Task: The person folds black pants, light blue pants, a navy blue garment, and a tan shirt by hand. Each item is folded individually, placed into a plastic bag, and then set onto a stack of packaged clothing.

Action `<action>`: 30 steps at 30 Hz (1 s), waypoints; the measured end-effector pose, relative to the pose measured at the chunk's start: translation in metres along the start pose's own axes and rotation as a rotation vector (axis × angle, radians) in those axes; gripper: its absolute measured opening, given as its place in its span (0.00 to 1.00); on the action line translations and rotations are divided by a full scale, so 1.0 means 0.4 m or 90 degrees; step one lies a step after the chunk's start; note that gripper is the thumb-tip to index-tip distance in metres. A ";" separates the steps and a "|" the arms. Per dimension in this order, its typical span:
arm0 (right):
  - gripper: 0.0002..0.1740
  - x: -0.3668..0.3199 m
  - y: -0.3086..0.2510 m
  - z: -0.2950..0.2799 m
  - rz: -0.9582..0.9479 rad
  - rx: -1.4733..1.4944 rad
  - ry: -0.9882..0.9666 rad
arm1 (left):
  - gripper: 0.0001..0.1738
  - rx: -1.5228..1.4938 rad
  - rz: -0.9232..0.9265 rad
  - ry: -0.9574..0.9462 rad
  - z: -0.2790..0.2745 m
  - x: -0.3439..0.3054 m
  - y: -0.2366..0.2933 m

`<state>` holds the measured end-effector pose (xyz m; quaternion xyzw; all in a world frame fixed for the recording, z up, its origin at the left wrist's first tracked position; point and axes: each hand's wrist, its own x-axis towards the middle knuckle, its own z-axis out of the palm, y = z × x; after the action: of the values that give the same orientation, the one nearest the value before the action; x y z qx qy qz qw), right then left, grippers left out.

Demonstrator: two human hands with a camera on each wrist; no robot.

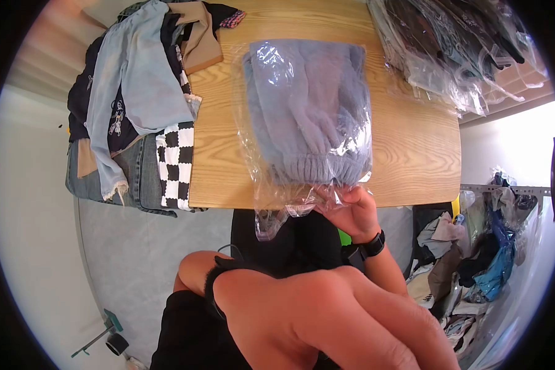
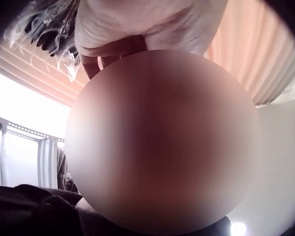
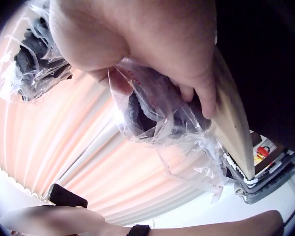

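A clear plastic bag (image 1: 271, 198) lies on the table with a folded blue-grey garment (image 1: 314, 117) inside, its gathered elastic edge toward the person. My right hand (image 1: 357, 213) grips the bag's near end at the table's front edge, thumb on top and fingers partly hidden beneath. In the right wrist view, crumpled film (image 3: 177, 142) hangs past that hand's fingers. Raised close to the head camera, my left hand (image 1: 351, 314) has its fingers stretched toward the lower right, fingertips out of frame. A blurred round patch covers most of the left wrist view below the palm (image 2: 137, 24).
On the table's left lies a heap of clothes (image 1: 142, 80), with light blue jeans and a checkered piece. Bagged garments (image 1: 450, 43) are stacked at the back right. A rack with more clothes (image 1: 468, 253) stands at the right, below the wooden table (image 1: 413, 154).
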<state>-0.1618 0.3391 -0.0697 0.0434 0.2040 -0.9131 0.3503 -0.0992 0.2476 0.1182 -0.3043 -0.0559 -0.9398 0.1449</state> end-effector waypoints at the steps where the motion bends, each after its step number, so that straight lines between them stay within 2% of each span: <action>1: 0.37 0.001 0.000 0.000 0.001 0.000 0.000 | 0.31 -0.014 0.003 0.025 0.004 -0.002 -0.001; 5: 0.37 0.006 0.001 -0.010 0.001 0.011 -0.044 | 0.30 -0.057 0.012 0.101 -0.005 0.020 -0.004; 7: 0.37 0.006 0.000 -0.008 -0.002 0.016 -0.055 | 0.20 -0.079 0.024 -0.121 -0.063 0.075 -0.001; 8: 0.37 0.006 -0.001 0.002 0.001 -0.003 -0.033 | 0.20 -0.078 0.024 -0.121 -0.087 0.077 0.027; 10: 0.38 0.005 -0.004 0.014 0.004 -0.022 -0.010 | 0.23 0.029 -0.272 -0.289 -0.134 0.074 0.095; 11: 0.38 0.006 -0.004 0.018 0.002 -0.023 -0.017 | 0.23 0.028 -0.273 -0.289 -0.143 0.075 0.093; 14: 0.39 0.008 -0.007 0.007 -0.001 -0.015 -0.055 | 0.22 0.012 -0.230 -0.304 -0.142 0.078 0.050; 16: 0.38 0.008 -0.007 0.008 0.000 -0.006 -0.086 | 0.15 -0.123 0.133 -0.154 -0.112 0.075 -0.035; 18: 0.40 0.006 -0.006 0.021 -0.010 -0.032 -0.016 | 0.15 -0.129 0.134 -0.164 -0.115 0.074 -0.042; 20: 0.40 0.005 -0.004 0.010 -0.007 -0.029 -0.022 | 0.15 -0.134 0.136 -0.172 -0.085 0.053 -0.025; 22: 0.40 0.005 -0.004 0.008 -0.003 -0.026 -0.028 | 0.16 -0.171 -0.133 0.155 -0.002 0.001 0.045; 23: 0.40 0.004 -0.005 0.012 -0.001 -0.027 -0.020 | 0.16 -0.172 -0.133 0.155 -0.033 0.026 0.073; 25: 0.40 0.004 -0.007 0.016 0.001 -0.028 -0.011 | 0.22 -0.089 -0.450 -0.174 -0.121 0.084 0.111; 26: 0.40 0.004 -0.007 0.016 0.001 -0.034 -0.016 | 0.22 -0.090 -0.451 -0.174 -0.104 0.063 0.086; 28: 0.40 0.005 -0.005 0.012 0.002 -0.038 -0.021 | 0.22 -0.194 -0.162 -0.017 -0.053 0.019 0.017; 29: 0.40 0.005 -0.002 0.004 0.003 -0.027 -0.020 | 0.22 -0.194 -0.162 -0.016 -0.061 0.019 0.017; 30: 0.39 0.005 0.000 -0.001 0.004 -0.016 -0.018 | 0.23 -0.156 -0.154 -0.077 -0.076 0.023 0.018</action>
<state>-0.1632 0.3380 -0.0704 0.0265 0.2099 -0.9100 0.3565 -0.1211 0.2328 0.0994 -0.3667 0.0143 -0.9302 -0.0114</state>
